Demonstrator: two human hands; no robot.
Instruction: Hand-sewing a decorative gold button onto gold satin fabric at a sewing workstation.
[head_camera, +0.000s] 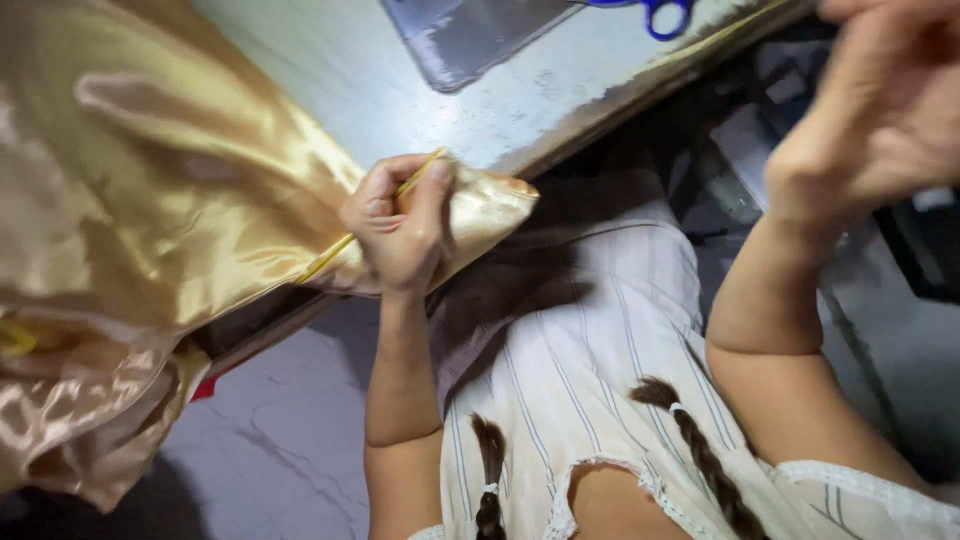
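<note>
A worn, pale grey tabletop (380, 90) runs diagonally across the view, its edge above a grey marbled floor (290, 440). A flat grey metal plate (470, 35) and blue-handled scissors (665, 15) lie at its far side. Shiny gold satin fabric (150, 200) drapes off the tabletop's edge. The left hand (400, 225) has its fingers clenched on the fabric's corner and a thin yellow strip (340, 245), which slants from lower left to upper right. The right hand (880, 110) is raised and blurred; its fingers' state cannot be told.

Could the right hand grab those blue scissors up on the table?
Probably yes. The right hand is raised, seemingly empty, close to the blue scissors at the table's far edge, with nothing between them.
</note>
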